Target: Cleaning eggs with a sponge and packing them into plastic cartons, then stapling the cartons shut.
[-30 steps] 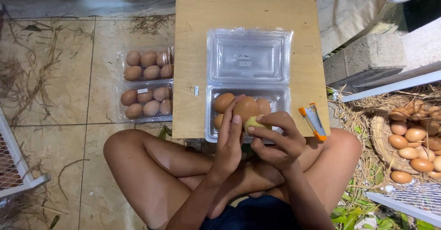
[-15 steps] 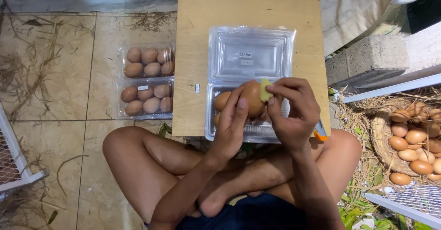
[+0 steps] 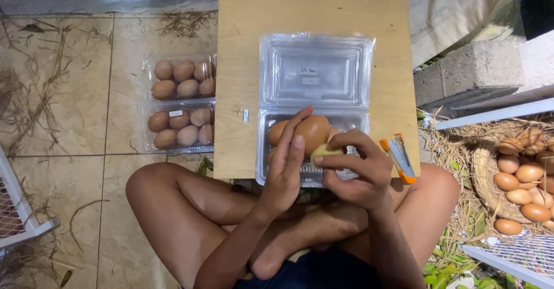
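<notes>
Sitting cross-legged on the floor, the person works over their bare knees, and the nearest things are the two hands. The left hand point(image 3: 285, 171) cradles a smooth brown egg point(image 3: 312, 132) with its fingers stretched upward along the shell, while the right hand point(image 3: 360, 171) has its fingers pinched shut on a small pale yellowish-green pad point(image 3: 324, 152), soft and rounded, pressed against the lower side of the egg. Half a second ago that pad sat higher, on the egg's top right; now it has come down to the underside and the right hand has dropped with it, which suggests that the wiping has worked its way round the shell. The egg is held just above the lower half of an open clear plastic clamshell tray point(image 3: 314, 101), thin and glossy with moulded cups, where a few more brown eggs already sit. An orange and grey stapler point(image 3: 398, 157) lies just beside the right hand on the pale, matte plywood board point(image 3: 248, 47). To the left, on the beige floor tiles, a closed clear carton of brown eggs point(image 3: 180, 103) lies among bits of dry straw. Off to the right, a woven straw basket point(image 3: 482, 176) holds loose brown eggs.
</notes>
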